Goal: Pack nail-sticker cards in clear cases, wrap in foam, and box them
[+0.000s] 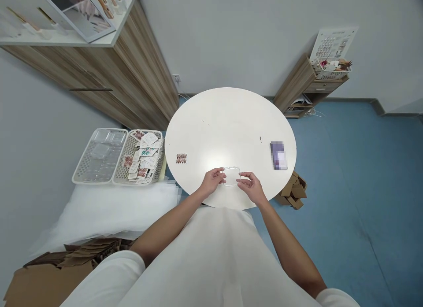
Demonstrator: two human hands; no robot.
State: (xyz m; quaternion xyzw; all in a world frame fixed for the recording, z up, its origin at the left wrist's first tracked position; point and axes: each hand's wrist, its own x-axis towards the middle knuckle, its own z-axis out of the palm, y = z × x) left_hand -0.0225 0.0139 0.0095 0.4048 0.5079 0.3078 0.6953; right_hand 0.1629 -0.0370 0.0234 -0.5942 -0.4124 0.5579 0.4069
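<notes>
Head view: left hand (212, 183) and right hand (253, 188) pinched a clear case (232, 177), apparently light, stiff, slippery, best held by its edges.

white table (231, 117), blue floor (343, 166), brown streaked wood-grain cabinet (142, 64), white perforated baskets (116, 171)

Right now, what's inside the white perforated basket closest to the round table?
The white perforated plastic basket holds a loose heap of printed cards, some showing reddish or teal pieces. Whatever lies beneath the top cards is covered.
</notes>
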